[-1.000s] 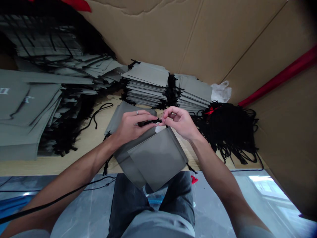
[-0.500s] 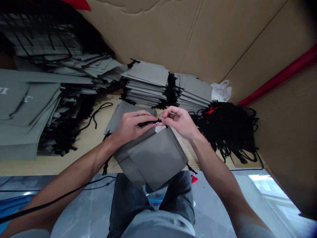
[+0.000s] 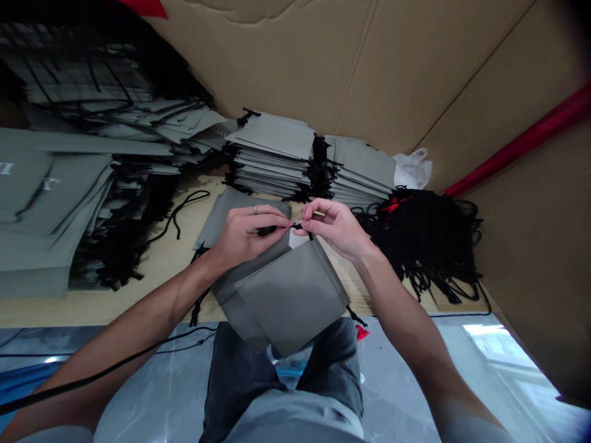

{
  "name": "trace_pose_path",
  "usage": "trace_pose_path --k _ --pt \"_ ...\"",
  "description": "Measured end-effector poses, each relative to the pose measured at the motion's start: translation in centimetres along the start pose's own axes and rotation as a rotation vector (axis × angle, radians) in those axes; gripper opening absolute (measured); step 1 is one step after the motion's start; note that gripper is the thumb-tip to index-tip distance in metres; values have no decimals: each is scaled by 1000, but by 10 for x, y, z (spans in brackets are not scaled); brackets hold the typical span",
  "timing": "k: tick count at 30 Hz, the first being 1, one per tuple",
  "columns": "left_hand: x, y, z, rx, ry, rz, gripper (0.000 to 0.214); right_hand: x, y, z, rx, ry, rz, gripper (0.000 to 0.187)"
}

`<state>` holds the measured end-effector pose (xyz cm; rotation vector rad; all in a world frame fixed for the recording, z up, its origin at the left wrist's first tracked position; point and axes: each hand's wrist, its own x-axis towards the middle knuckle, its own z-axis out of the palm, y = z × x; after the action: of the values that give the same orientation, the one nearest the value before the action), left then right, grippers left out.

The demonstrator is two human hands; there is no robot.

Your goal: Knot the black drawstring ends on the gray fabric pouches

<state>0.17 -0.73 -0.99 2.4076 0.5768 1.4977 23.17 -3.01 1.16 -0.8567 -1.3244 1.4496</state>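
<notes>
A grey drawstring pouch (image 3: 293,295) lies at the table's front edge, its lower part hanging over my lap. My left hand (image 3: 252,229), with a ring on one finger, pinches the black drawstring cord (image 3: 298,227) at the pouch's upper corner. Close by on the right, my right hand (image 3: 335,226) has thumb and fingertips closed on the same short stretch of cord. Fine details between the fingertips are too small to make out. Beneath this pouch lie other grey pouches (image 3: 220,215), partly covered by my left hand.
Two stacks of grey pouches (image 3: 277,138) stand at the back against a cardboard wall (image 3: 295,61). To the right lies a heap of black cords (image 3: 429,240) beside a clear plastic bag (image 3: 413,169). Large piles of grey pouches (image 3: 87,215) fill the left side.
My fingertips have shifted slightly at the cord, my left fingertips closing more tightly together. The pouch has moved very little.
</notes>
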Motion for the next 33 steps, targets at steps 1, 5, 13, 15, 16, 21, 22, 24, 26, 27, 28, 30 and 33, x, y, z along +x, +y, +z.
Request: trace_pose_path --k 1,5,13,15,16,21,22,24,26,27,28,30,33 --pt "1 1 0 -10 -3 -21 7 0 0 -1 -5 -6 3 38" --pt "4 6 -2 -75 -15 -140 8 -1 1 -5 -113 -68 -5 40" --pt "5 3 -2 -160 -33 -259 10 -2 3 4 -241 -51 -22 42" --pt "4 1 -2 -166 -42 -255 11 -2 3 7 -258 -23 -32 40" --pt "4 1 -1 -174 -46 -260 12 -2 3 7 -268 -12 -41 39" --pt "3 -4 2 -391 -86 -424 30 -1 3 7 -319 69 -121 37" --pt "3 -5 2 -455 -96 -464 33 -1 3 7 -325 78 -134 37" --pt "3 -7 3 -529 -127 -520 35 -2 4 7 -328 79 -151 36" --pt "3 -8 4 -507 -167 -531 31 -2 4 7 -327 70 -154 35" --pt "2 -9 3 -477 -190 -529 30 -2 4 7 -328 66 -148 35" --pt "2 -9 3 -450 -206 -526 29 -2 4 7 -329 58 -136 35" --pt "2 -10 2 -422 -220 -523 29 -2 4 6 -324 34 -96 36" --pt "2 -11 0 -411 -224 -519 30 -3 4 3 -302 -4 -60 42"
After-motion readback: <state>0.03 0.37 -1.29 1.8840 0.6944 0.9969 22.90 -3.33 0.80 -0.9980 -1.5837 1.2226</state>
